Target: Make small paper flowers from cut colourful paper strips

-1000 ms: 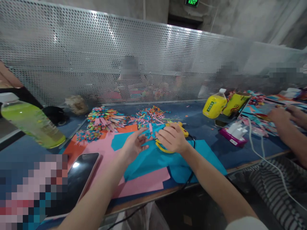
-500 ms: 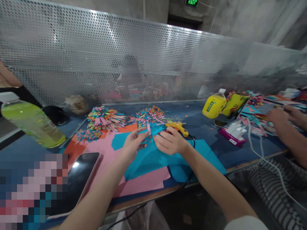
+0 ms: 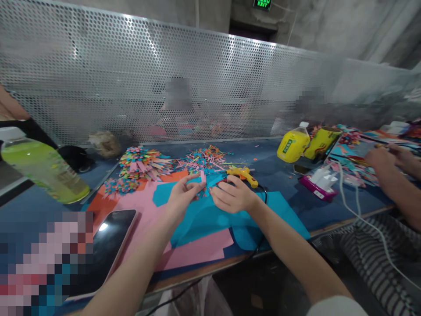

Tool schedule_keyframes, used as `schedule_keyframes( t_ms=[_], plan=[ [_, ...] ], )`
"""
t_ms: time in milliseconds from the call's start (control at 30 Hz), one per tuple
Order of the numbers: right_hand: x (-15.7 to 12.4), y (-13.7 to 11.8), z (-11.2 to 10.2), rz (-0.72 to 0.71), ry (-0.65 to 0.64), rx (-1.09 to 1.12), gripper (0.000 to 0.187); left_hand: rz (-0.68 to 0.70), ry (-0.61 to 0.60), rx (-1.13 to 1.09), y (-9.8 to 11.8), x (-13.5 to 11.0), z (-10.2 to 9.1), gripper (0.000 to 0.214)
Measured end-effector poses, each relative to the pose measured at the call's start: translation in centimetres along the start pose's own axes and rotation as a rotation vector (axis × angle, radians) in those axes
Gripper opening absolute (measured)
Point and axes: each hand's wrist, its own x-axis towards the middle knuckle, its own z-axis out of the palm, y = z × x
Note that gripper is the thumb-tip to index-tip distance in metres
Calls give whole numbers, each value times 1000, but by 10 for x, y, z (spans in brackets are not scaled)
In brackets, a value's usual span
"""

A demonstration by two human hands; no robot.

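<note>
My left hand (image 3: 182, 197) pinches a small pink paper strip (image 3: 203, 176) between thumb and fingers, above the blue paper sheets (image 3: 210, 217). My right hand (image 3: 232, 195) is beside it, fingers curled and touching a tiny paper piece between the two hands; what it grips is too small to name. A yellow glue gun (image 3: 243, 174) lies on the table just behind my right hand, free of it. Piles of cut coloured paper strips (image 3: 146, 162) lie farther back.
Pink sheets (image 3: 194, 252) and a phone (image 3: 105, 239) lie near the table's front edge. A green bottle (image 3: 42, 164) stands at left, yellow bottles (image 3: 294, 144) and a tissue pack (image 3: 319, 182) at right. Another person's hands (image 3: 391, 160) work at far right. A perforated metal screen (image 3: 210, 83) backs the table.
My right hand let go of the glue gun, which now lies on the table behind it. Both hands came together on the small pink strip.
</note>
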Motion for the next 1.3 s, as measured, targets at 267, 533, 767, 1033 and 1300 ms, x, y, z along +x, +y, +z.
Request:
schedule_keyframes(
  t_ms=[267, 533, 767, 1033, 1300],
  plan=[
    [-3, -1, 3, -93, 96, -146, 16, -21, 11, -8, 0, 1, -1, 48],
    [-2, 0, 1, -103, 208, -235, 12, -109, 17, -104, 6, -3, 1, 49],
    [-1, 5, 3, -15, 84, -206, 18, -80, 17, -168, 0, 4, -3, 41],
    [-20, 47, 10, 1118, -330, -218, 28, 15, 208, -43, -6, 13, -12, 46],
    [-37, 55, 28, 1497, -587, -159, 61, 71, 193, 108, -8, 11, -8, 46]
  ],
)
